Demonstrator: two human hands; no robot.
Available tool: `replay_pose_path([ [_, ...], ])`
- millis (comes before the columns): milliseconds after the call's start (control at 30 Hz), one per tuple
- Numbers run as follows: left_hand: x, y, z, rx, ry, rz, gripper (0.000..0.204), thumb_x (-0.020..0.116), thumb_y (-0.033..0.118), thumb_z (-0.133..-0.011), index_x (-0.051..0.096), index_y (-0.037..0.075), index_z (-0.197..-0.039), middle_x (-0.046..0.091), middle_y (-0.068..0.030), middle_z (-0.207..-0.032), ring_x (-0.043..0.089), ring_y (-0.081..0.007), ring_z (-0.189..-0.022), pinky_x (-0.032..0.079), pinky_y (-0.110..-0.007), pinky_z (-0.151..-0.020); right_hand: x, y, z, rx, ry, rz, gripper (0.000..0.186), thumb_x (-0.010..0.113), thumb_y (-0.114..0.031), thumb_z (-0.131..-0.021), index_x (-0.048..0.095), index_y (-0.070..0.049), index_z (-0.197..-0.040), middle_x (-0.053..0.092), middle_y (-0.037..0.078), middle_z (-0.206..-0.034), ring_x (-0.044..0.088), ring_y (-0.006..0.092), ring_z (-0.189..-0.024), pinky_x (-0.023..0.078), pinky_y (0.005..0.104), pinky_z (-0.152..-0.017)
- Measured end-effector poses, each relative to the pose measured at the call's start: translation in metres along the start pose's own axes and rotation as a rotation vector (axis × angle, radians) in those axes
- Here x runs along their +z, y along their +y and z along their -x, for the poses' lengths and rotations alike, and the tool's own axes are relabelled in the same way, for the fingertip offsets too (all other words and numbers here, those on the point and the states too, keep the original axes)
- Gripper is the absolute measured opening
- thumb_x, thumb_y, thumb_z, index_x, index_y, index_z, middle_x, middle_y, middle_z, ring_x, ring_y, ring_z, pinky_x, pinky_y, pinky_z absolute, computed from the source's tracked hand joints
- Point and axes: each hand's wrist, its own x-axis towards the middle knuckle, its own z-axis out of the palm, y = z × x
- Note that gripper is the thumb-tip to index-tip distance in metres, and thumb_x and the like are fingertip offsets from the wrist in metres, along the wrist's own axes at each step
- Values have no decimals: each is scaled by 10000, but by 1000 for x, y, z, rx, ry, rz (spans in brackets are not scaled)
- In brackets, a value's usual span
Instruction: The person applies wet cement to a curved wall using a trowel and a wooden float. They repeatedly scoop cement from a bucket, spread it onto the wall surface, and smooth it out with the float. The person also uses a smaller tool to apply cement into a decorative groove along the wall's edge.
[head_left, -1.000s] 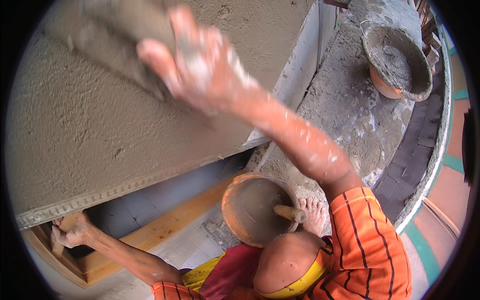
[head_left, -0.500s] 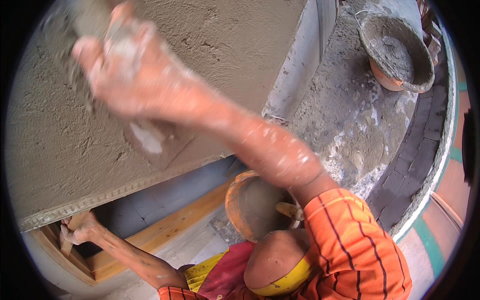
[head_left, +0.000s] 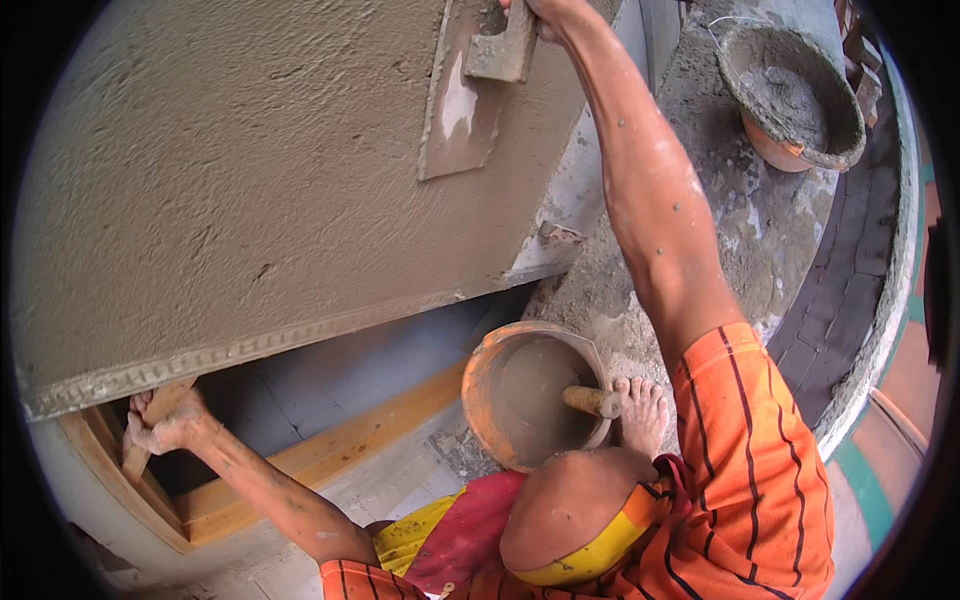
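Observation:
At the top of the view, my right hand (head_left: 553,10) is closed round the mortar-caked handle of a plastering trowel (head_left: 468,115); the frame edge cuts off some of the fingers. The trowel's flat blade lies against the wet grey mortar wall (head_left: 230,190). Lower left, my left hand (head_left: 172,422) grips a wooden piece (head_left: 134,460) beside the wooden frame, under the wall's lower edge. Between my arms stands an orange bucket (head_left: 478,375) of grey, wet mix, with a thick round handle (head_left: 590,401) sticking out of it.
A second mortar-crusted bucket (head_left: 775,152) stands at the upper right on a splattered ledge (head_left: 720,240). The wall's lower edge strip (head_left: 250,343) overhangs an opening with a wooden sill (head_left: 330,442). My bare foot (head_left: 642,412) is right beside the near bucket.
My right hand has swept the trowel from the wall's left side to its upper right, leaving smoother mortar. My left hand keeps its grip at the frame.

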Motion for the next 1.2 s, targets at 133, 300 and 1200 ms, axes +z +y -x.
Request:
replay_pose_path([
  [133, 24, 4, 16, 34, 33, -8, 146, 531, 192, -729, 405, 119, -748, 408, 11, -661, 450, -157, -622, 413, -310, -639, 62, 26, 116, 224, -23, -142, 502, 386, -507, -964, 400, -20, -1085, 536, 61, -707, 620, 165, -575, 533, 357, -474],
  [300, 25, 4, 28, -48, -11, -41, 146, 527, 186, -745, 396, 121, -734, 415, 7, -698, 436, -157, -665, 419, -320, -684, 153, 56, 312, 499, -291, -369, 819, 384, -600, -928, 102, 7, -1399, 514, 63, -729, 589, 149, -573, 522, 313, -557],
  [1200, 9, 12, 16, -85, 9, -73, 139, 520, 197, -722, 412, 111, -728, 430, -10, -698, 470, -193, -682, 439, -373, -733, 195, -83, 128, -733, -42, 428, 260, 504, -238, -888, 477, -4, -999, 545, 260, -811, 591, 346, -712, 501, 458, -603],
])
